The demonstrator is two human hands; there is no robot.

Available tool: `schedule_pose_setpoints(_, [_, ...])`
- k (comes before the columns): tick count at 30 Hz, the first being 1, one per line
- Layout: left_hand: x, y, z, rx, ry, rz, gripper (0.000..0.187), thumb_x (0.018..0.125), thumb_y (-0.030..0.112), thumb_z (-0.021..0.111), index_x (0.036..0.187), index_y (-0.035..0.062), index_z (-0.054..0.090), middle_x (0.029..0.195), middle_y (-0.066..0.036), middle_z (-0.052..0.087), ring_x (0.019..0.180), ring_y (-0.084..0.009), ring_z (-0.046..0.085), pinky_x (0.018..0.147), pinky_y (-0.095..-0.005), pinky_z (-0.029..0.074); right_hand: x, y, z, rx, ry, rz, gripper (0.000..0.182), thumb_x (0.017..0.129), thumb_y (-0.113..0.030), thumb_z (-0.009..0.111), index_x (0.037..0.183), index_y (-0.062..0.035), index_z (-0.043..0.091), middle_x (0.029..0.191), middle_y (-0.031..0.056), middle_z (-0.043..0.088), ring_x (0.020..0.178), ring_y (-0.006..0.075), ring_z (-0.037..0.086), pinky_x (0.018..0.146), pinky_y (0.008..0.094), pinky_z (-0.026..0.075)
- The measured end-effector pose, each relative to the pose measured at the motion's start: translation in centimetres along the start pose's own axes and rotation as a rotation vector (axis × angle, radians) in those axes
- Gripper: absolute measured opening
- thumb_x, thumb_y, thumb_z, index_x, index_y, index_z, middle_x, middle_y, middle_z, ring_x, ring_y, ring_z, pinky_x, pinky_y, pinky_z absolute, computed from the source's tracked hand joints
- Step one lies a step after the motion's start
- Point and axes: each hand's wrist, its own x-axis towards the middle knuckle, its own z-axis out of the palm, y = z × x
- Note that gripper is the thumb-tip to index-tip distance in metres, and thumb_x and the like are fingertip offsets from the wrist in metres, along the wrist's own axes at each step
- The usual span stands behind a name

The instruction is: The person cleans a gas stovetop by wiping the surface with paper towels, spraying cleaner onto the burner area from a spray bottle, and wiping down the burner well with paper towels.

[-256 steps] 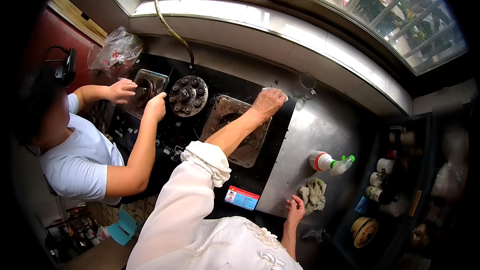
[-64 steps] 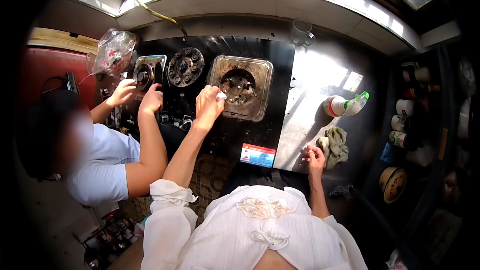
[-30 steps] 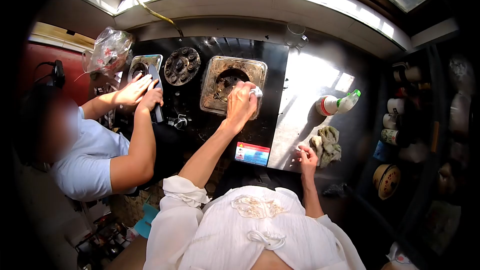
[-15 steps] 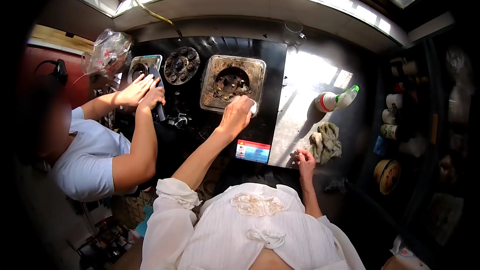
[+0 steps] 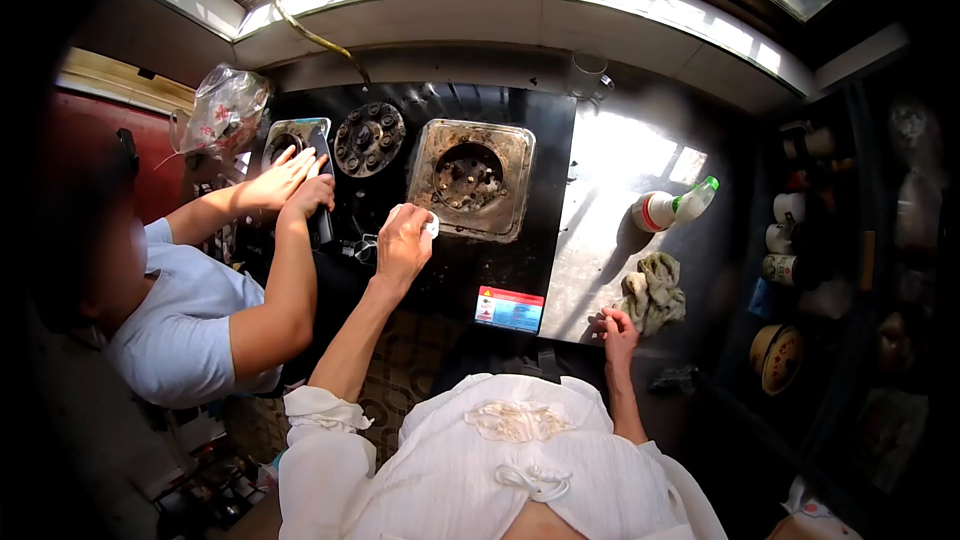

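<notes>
My left hand (image 5: 402, 248) is closed on a small white wad (image 5: 432, 225), mostly hidden by the fingers, and is over the black cooktop (image 5: 450, 270). To its right is the square metal burner tray (image 5: 519, 180), stained brown, with a dirty round burner well (image 5: 468, 178). My right hand (image 5: 619, 332) rests at the front edge of the metal counter, fingers loosely bent and apart, holding nothing visible. Just beside it lies a crumpled, dirty rag (image 5: 652, 293). Farther back stands a white spray bottle (image 5: 657, 210) with a green-and-clear top.
A co-worker's hands (image 5: 290, 185) press a dark flat tool (image 5: 324, 222) at the left burner tray (image 5: 312, 130). A round black burner part (image 5: 369, 140) lies on the cooktop. A glass mug (image 5: 588, 75) stands at the back. Shelves with jars (image 5: 785, 203) line the right; a plastic bag (image 5: 225, 110) is at left.
My left hand has moved left with the white wad, from the burner tray's front right corner to the cooktop at its left. My right hand has barely shifted.
</notes>
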Motion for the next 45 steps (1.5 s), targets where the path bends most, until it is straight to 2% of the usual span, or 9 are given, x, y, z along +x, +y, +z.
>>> schedule_pose_setpoints(5, [2.5, 1.1, 2.9, 0.055, -0.089, -0.071, 0.013, 0.075, 0.0, 0.057, 0.088, 0.0024, 0.062, 0.089, -0.015, 0.06, 0.09, -0.0354, 0.059, 0.08, -0.0437, 0.05, -0.3, -1.2, 0.5, -0.041, -0.04, 0.01, 0.019, 0.091, -0.006, 0.055, 0.102, -0.0045, 0.069, 0.091, 0.0035, 0.069, 0.079, 0.0112, 0.066, 0.063, 0.0224, 0.05])
schedule_pose_setpoints(13, [-0.1, 1.8, 3.4, -0.031, 0.073, -0.111, 0.016, 0.075, -0.005, 0.056, 0.088, 0.0015, 0.063, 0.087, -0.014, 0.062, 0.084, -0.0343, 0.061, 0.075, -0.0424, 0.051, -1.0, -4.5, 0.5, 0.003, -0.042, 0.004, 0.019, 0.094, -0.005, 0.054, 0.108, -0.0013, 0.066, 0.103, 0.0059, 0.066, 0.082, 0.0119, 0.064, 0.062, 0.0208, 0.047])
schedule_pose_setpoints(23, [-0.4, 2.1, 3.5, -0.187, 0.177, -0.259, 0.02, 0.077, -0.008, 0.057, 0.093, 0.0006, 0.066, 0.092, -0.015, 0.066, 0.088, -0.0332, 0.064, 0.075, -0.0384, 0.052, -2.5, -18.7, 12.0, -0.044, -0.39, -0.183, 0.031, 0.096, -0.006, 0.054, 0.126, 0.0022, 0.057, 0.091, 0.0043, 0.068, 0.065, 0.004, 0.054, 0.057, 0.0168, 0.041])
schedule_pose_setpoints(27, [0.0, 2.1, 3.2, -0.179, 0.123, -0.291, 0.02, 0.077, -0.008, 0.059, 0.094, 0.0007, 0.067, 0.093, -0.014, 0.066, 0.087, -0.0322, 0.064, 0.075, -0.0375, 0.052, -1.9, -21.2, 16.2, 0.091, -0.742, -0.013, 0.053, 0.098, -0.007, 0.051, 0.146, 0.0046, 0.032, 0.079, 0.0052, 0.066, 0.054, 0.0023, 0.047, 0.051, 0.0158, 0.038])
schedule_pose_setpoints(29, [0.1, 2.0, 3.4, -0.191, 0.106, -0.306, 0.02, 0.077, -0.007, 0.06, 0.094, 0.0008, 0.067, 0.094, -0.014, 0.066, 0.088, -0.032, 0.064, 0.076, -0.0374, 0.052, -2.1, -22.0, 18.8, 0.103, -0.751, 0.125, 0.06, 0.096, -0.007, 0.05, 0.149, 0.0035, 0.023, 0.073, 0.0101, 0.065, 0.044, 0.0042, 0.042, 0.042, 0.0186, 0.035])
schedule_pose_setpoints(33, [0.5, 2.1, 3.1, -0.17, 0.059, -0.335, 0.02, 0.077, -0.004, 0.061, 0.095, 0.0011, 0.068, 0.095, -0.014, 0.066, 0.089, -0.0321, 0.064, 0.076, -0.0379, 0.052, -1.5, -22.1, 22.3, 0.108, -0.809, 0.243, 0.075, 0.096, -0.008, 0.05, 0.151, 0.0048, 0.0, 0.076, 0.0129, 0.067, 0.042, 0.0068, 0.043, 0.042, 0.0197, 0.037])
schedule_pose_setpoints(35, [0.6, 2.2, 3.0, -0.176, 0.055, -0.348, 0.02, 0.077, -0.007, 0.059, 0.094, 0.0012, 0.067, 0.094, -0.014, 0.065, 0.087, -0.0327, 0.063, 0.075, -0.0393, 0.052, -0.8, -20.7, 23.3, 0.155, -0.806, 0.257, 0.08, 0.097, -0.013, 0.052, 0.149, 0.0094, -0.004, 0.072, 0.0059, 0.065, 0.044, 0.0063, 0.046, 0.041, 0.0202, 0.039])
schedule_pose_setpoints(42, [0.9, 2.2, 3.1, -0.171, 0.021, -0.385, 0.023, 0.072, -0.007, 0.067, 0.094, 0.001, 0.066, 0.094, -0.013, 0.066, 0.089, -0.0313, 0.065, 0.077, -0.0364, 0.051, 0.1, -19.8, 26.2, 0.284, -0.774, 0.186, 0.079, 0.098, -0.014, 0.052, 0.138, 0.0258, -0.003, 0.058, 0.0021, 0.059, 0.036, 0.0053, 0.042, 0.041, 0.0192, 0.039])
schedule_pose_setpoints(45, [1.1, 2.2, 3.1, -0.178, 0.015, -0.395, 0.024, 0.071, -0.006, 0.069, 0.094, 0.0013, 0.066, 0.094, -0.013, 0.065, 0.087, -0.0321, 0.064, 0.075, -0.037, 0.052, 0.2, -19.0, 26.1, 0.322, -0.809, 0.225, 0.081, 0.098, -0.013, 0.052, 0.14, 0.0222, -0.007, 0.06, 0.0018, 0.059, 0.038, 0.0052, 0.044, 0.041, 0.0186, 0.039])
